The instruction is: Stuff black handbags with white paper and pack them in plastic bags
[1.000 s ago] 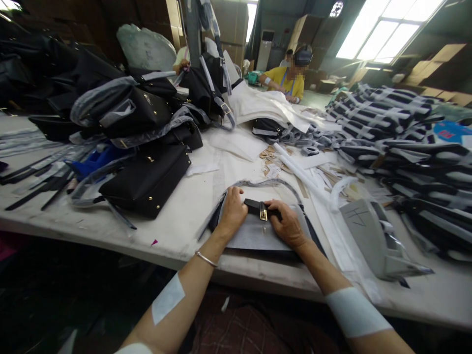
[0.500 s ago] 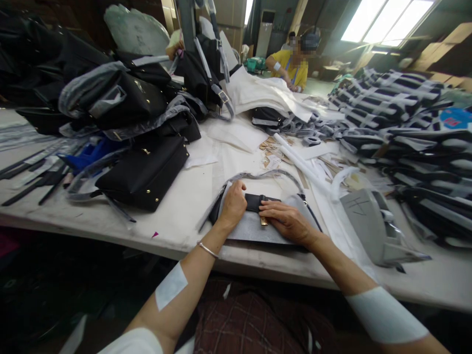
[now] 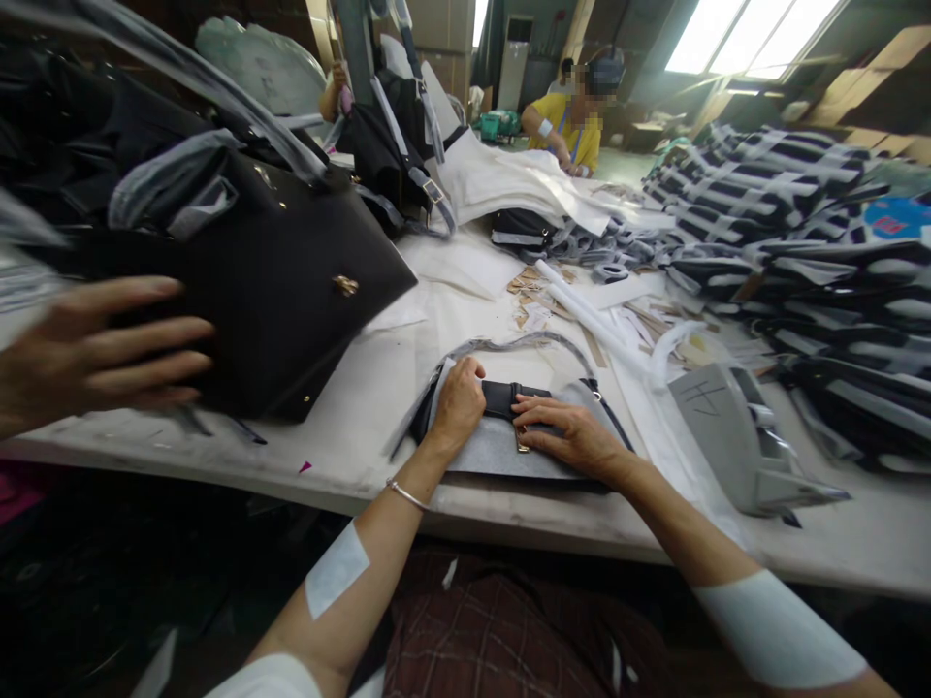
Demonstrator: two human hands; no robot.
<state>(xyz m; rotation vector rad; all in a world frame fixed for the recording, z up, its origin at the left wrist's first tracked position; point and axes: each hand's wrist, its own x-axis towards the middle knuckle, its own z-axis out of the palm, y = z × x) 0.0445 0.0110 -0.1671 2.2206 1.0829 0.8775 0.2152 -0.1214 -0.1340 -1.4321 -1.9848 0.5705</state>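
Observation:
A small black handbag (image 3: 420, 419) lies in front of me at the table's front edge, its front covered by a grey protective sheet (image 3: 501, 456). Across it runs a black strap (image 3: 498, 397) with a narrow loop. My left hand (image 3: 458, 402) is closed at the strap's left end; its fingertips are partly hidden. My right hand (image 3: 567, 436) has its bent fingers on the strap's hanging part, beside a gold-coloured metal fitting (image 3: 522, 441). A wrapped shoulder strap (image 3: 509, 341) arches behind the bag.
At left, a co-worker's hand (image 3: 123, 344) is by a larger black handbag (image 3: 291, 281). Wrapped bags (image 3: 756, 204) are piled at right. A grey tape dispenser (image 3: 727, 436) stands right of my bag. Paper scraps lie behind; a person in yellow (image 3: 567, 126) works farther back.
A co-worker's hand has come in from the left, and the larger black bag there is now raised and turned. My right fingers have bent and lifted slightly; my left hand stays put.

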